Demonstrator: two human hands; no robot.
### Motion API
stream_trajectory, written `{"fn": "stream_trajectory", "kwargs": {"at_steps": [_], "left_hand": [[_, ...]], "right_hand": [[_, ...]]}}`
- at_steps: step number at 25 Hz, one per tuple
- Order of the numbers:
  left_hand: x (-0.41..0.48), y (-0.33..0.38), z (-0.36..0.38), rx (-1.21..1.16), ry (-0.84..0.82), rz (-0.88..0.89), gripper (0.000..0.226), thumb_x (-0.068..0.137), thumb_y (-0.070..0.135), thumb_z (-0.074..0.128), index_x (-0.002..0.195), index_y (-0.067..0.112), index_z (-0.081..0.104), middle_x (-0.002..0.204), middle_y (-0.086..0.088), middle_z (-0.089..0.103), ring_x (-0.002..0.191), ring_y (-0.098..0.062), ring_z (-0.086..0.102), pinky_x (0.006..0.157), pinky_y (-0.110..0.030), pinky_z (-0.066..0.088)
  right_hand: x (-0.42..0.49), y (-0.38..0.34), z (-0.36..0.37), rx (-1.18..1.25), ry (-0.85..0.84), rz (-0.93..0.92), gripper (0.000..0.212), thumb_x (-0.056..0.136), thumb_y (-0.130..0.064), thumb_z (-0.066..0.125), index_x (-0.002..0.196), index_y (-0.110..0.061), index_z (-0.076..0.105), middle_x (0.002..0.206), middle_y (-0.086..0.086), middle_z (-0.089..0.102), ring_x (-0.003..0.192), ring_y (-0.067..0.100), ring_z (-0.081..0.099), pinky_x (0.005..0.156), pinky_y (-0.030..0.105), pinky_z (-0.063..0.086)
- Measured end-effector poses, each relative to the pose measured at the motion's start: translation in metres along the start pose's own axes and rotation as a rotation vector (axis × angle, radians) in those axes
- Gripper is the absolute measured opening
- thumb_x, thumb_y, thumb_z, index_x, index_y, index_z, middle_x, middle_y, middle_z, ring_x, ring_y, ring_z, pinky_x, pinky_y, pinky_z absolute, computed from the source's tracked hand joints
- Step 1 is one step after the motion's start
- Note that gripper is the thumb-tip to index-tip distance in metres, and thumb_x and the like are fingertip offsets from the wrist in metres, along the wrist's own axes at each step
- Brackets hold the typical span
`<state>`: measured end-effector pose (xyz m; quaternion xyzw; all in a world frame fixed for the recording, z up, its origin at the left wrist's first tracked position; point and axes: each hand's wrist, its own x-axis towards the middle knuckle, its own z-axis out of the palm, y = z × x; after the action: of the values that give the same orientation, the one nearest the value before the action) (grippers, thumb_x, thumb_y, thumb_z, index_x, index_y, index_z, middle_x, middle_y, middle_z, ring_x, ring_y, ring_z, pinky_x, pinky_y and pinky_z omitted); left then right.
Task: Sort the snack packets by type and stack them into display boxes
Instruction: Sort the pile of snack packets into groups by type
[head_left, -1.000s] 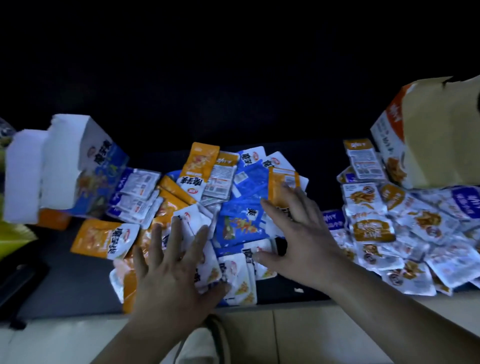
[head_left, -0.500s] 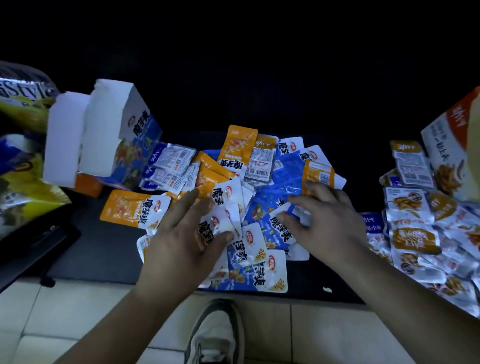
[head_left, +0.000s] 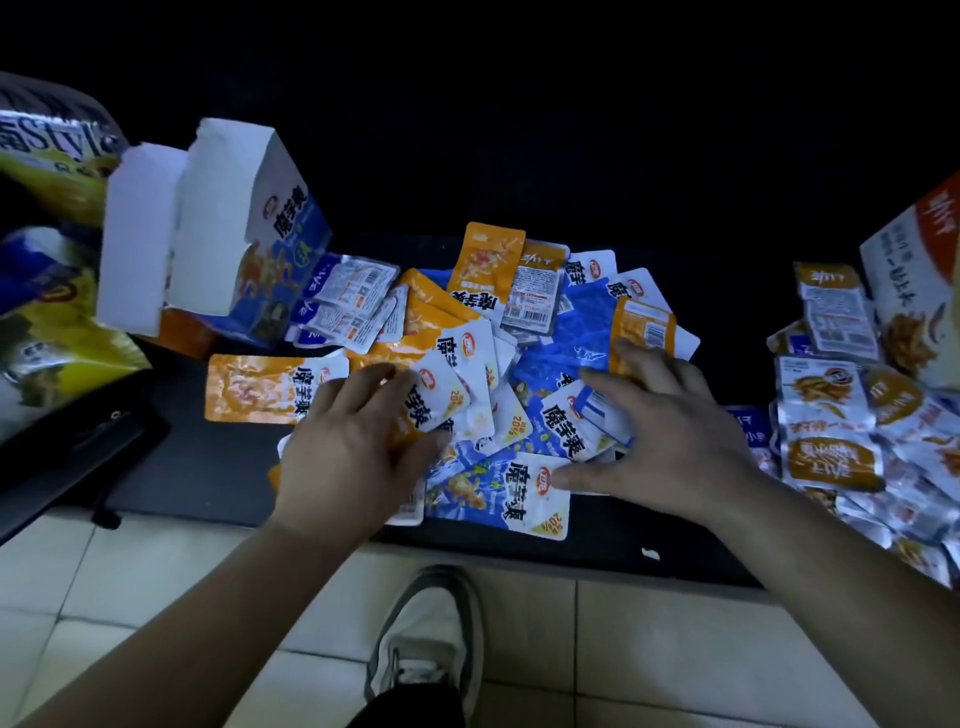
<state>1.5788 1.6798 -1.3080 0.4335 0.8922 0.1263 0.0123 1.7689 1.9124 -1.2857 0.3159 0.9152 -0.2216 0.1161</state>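
Barely begun: left hand and right hand lie spread, empty, on the mixed pile — the far-left box seems unfilled.

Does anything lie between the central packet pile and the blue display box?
Nothing blocks it; face-down packets lie against the blue display box, and the left hand and right hand rest on the pile.

Dim in here, very dim. Up top and past the far edge of the bench, solid blackness, wall not made out. Bench top black and matte, front edge cutting straight across. Down below, pale tiled floor, large square tiles, thin grout lines, catching a faint cool light.
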Motion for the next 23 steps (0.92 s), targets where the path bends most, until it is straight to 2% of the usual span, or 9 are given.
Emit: {"fn": "stream_trajectory", "kwargs": {"at_steps": [3,5,8,12,14,16,18,20,23], "left_hand": [[0.001,0.014,-0.003,-0.006,-0.029,0.043,0.077,0.085,0.078,0.056,0.14,0.024,0.061,0.153,-0.009,0.05,0.138,-0.038,0.046,0.106,-0.057,0.046],[-0.005,0.028,0.003,0.033,-0.111,0.066,0.089,0.083,0.084,0.051,0.154,0.031,0.044,0.168,-0.01,0.027,0.155,-0.04,0.022,0.119,-0.066,0.026],[-0.008,0.039,0.016,0.019,-0.195,0.084,0.091,0.084,0.085,0.046,0.159,0.037,0.031,0.172,-0.009,0.014,0.157,-0.04,0.01,0.118,-0.07,0.025],[-0.007,0.039,0.015,-0.149,-0.123,0.259,0.082,0.092,0.068,0.057,0.161,0.032,0.03,0.172,-0.001,0.016,0.159,-0.028,0.011,0.119,-0.065,0.027],[-0.01,0.033,0.006,-0.171,-0.077,0.155,0.085,0.09,0.072,0.057,0.161,0.033,0.03,0.172,-0.003,0.015,0.16,-0.027,0.005,0.123,-0.064,0.019],[-0.016,0.024,-0.002,-0.079,-0.148,-0.112,0.092,0.082,0.086,0.044,0.16,0.044,0.02,0.173,-0.004,0.004,0.159,-0.032,-0.005,0.123,-0.065,0.01],[-0.027,0.017,-0.002,-0.053,-0.311,-0.34,0.101,0.072,0.095,0.028,0.159,0.051,0.001,0.173,-0.004,-0.011,0.158,-0.036,-0.011,0.123,-0.065,0.006],[-0.034,0.019,0.003,-0.088,-0.35,-0.363,0.1,0.071,0.091,0.021,0.158,0.052,-0.008,0.172,-0.004,-0.016,0.157,-0.037,-0.011,0.123,-0.065,0.008],[-0.027,0.039,0.008,-0.12,-0.337,-0.346,0.089,0.082,0.081,0.024,0.16,0.048,-0.006,0.172,-0.004,-0.016,0.157,-0.037,-0.011,0.123,-0.063,0.007]], "right_hand": [[0.001,0.002,0.007,-0.041,0.097,-0.021,0.093,0.066,-0.093,0.053,0.149,-0.054,0.038,0.163,-0.024,0.015,0.15,0.016,0.013,0.099,0.041,0.049],[0.003,0.007,0.011,-0.005,0.171,-0.037,0.078,0.075,-0.086,0.053,0.145,-0.052,0.046,0.159,-0.024,0.027,0.146,0.016,0.022,0.093,0.04,0.051],[0.003,0.012,0.013,0.089,0.235,-0.061,0.067,0.08,-0.076,0.06,0.141,-0.049,0.054,0.152,-0.026,0.039,0.141,0.015,0.032,0.087,0.037,0.053],[-0.001,0.011,0.023,0.179,0.248,-0.055,0.062,0.09,-0.065,0.061,0.145,-0.039,0.053,0.158,-0.019,0.038,0.152,0.018,0.025,0.11,0.054,0.043],[-0.004,-0.003,0.026,0.083,0.374,-0.087,0.061,0.09,-0.063,0.054,0.144,-0.034,0.056,0.159,-0.007,0.042,0.153,0.027,0.026,0.117,0.065,0.028],[-0.004,-0.027,0.023,0.037,0.389,-0.213,0.064,0.091,-0.064,0.046,0.147,-0.035,0.052,0.165,0.0,0.033,0.155,0.034,0.019,0.119,0.066,0.024],[-0.004,-0.054,0.02,0.051,0.176,-0.304,0.071,0.09,-0.074,0.038,0.155,-0.047,0.034,0.172,-0.007,0.005,0.158,0.028,-0.005,0.125,0.061,0.011],[-0.004,-0.071,0.028,-0.007,-0.033,-0.305,0.077,0.09,-0.08,0.038,0.157,-0.054,0.012,0.168,-0.018,-0.018,0.156,0.021,-0.02,0.127,0.055,-0.002],[-0.002,-0.064,0.034,0.01,-0.005,-0.288,0.076,0.087,-0.082,0.039,0.156,-0.053,0.024,0.169,-0.021,-0.005,0.158,0.02,0.003,0.127,0.049,0.016]]}}
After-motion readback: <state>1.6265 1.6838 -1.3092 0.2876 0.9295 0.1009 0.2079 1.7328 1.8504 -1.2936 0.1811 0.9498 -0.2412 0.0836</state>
